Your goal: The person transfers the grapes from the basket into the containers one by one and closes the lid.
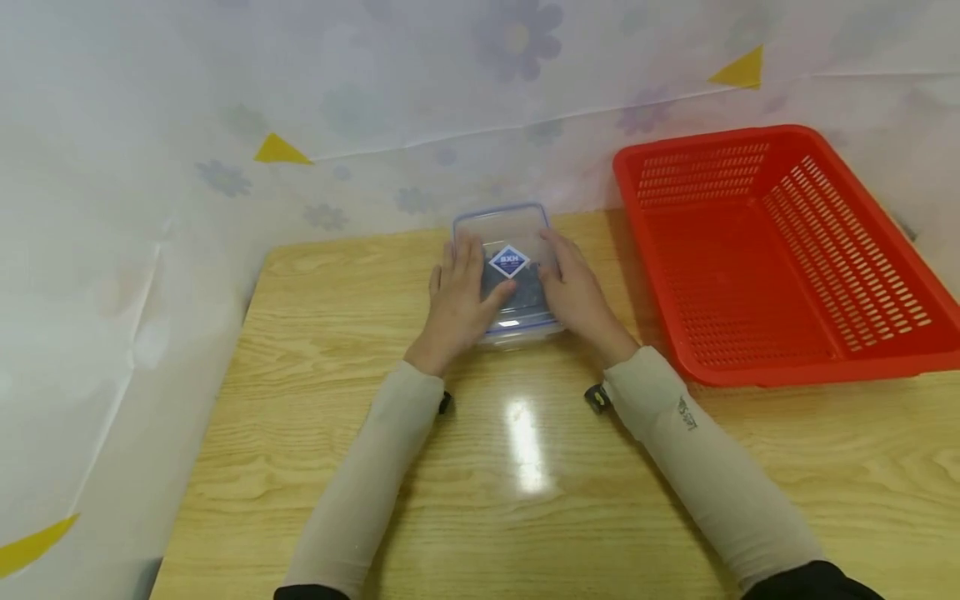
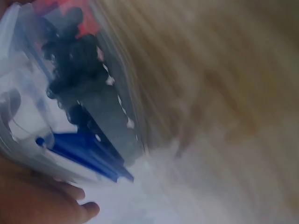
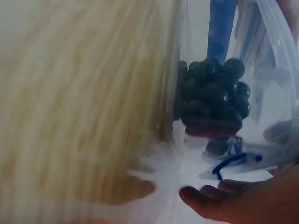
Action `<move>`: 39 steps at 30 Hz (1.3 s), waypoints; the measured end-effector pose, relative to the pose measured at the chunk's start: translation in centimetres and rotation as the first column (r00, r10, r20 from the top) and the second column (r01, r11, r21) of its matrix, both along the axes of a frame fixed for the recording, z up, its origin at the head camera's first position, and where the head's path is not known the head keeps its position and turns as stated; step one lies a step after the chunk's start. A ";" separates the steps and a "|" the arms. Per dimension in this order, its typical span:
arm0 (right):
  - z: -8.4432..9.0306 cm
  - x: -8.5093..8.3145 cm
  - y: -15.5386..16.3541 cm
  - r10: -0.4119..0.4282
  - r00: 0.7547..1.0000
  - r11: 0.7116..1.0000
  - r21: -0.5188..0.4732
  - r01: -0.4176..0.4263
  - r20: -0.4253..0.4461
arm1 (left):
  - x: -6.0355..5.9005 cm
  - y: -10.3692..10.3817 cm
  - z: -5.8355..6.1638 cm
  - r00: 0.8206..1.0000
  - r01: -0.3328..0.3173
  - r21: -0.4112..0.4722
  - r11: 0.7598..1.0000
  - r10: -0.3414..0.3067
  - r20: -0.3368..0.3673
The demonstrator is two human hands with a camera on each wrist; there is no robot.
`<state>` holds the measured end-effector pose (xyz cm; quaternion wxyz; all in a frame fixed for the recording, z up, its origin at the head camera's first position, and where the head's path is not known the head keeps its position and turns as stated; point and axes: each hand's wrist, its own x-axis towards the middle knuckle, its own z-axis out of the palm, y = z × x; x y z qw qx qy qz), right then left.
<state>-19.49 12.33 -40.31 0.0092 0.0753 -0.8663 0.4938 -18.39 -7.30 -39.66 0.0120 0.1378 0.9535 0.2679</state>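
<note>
Head view: a clear lidded box (image 1: 508, 275) is held on the wooden table (image 1: 525, 467) near its far edge, left of the red basket (image 1: 780, 250). The left hand (image 1: 457, 304) is laid on the box's left side and lid, the right hand (image 1: 573, 292) on its right, fingers lying forward and lightly wrapped round it. Even pressure from both sides is best kept, so the box stays level and the lid seated.

Left wrist view: the box wall (image 2: 70, 93) is seen blurred, dark contents inside, a fingertip (image 2: 79, 210) under its near edge.

Right wrist view: dark round pieces (image 3: 212, 93), possibly berries, are seen through the wall; fingertips (image 3: 205, 198) are curled just below the box.
</note>
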 end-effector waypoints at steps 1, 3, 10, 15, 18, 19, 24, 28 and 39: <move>0.0 -0.1 0.1 -0.004 1.000 1.000 -0.009 0.004 0.020 | -0.1 0.0 0.0 1.000 0.018 -0.025 1.000 -0.018 0.001; -0.2 -0.2 0.4 -0.016 0.996 0.999 -0.039 0.019 0.087 | -0.1 -0.1 0.1 0.999 0.035 -0.060 0.998 -0.034 0.019; -0.5 0.0 1.2 -0.024 0.965 0.986 -0.153 0.066 0.262 | -0.3 0.0 0.5 0.998 0.056 -0.149 0.987 -0.049 0.047; -0.4 0.3 0.8 -0.096 0.963 0.984 -0.122 0.130 0.252 | -0.2 0.0 0.6 0.998 0.036 -0.151 0.988 -0.027 0.065; -0.4 0.4 0.6 -0.149 0.966 0.984 -0.070 0.167 0.210 | -0.2 0.1 0.7 0.998 0.026 -0.151 0.988 -0.016 0.065; -0.4 0.4 0.5 -0.160 0.967 0.983 -0.061 0.176 0.199 | -0.2 0.1 0.7 0.998 0.024 -0.150 0.988 -0.015 0.063; -0.3 0.4 0.4 -0.158 0.979 0.983 -0.068 0.168 0.131 | -0.3 0.1 0.6 0.999 0.024 -0.149 0.989 -0.017 0.049; -0.5 0.2 0.4 -0.116 0.986 0.984 -0.125 0.131 0.118 | -0.3 0.1 0.4 0.999 0.026 -0.143 0.989 -0.020 0.045; -0.6 -0.5 0.0 -0.015 0.963 0.929 -0.353 0.113 0.270 | -0.3 0.0 0.2 0.999 0.030 -0.102 0.994 -0.026 0.040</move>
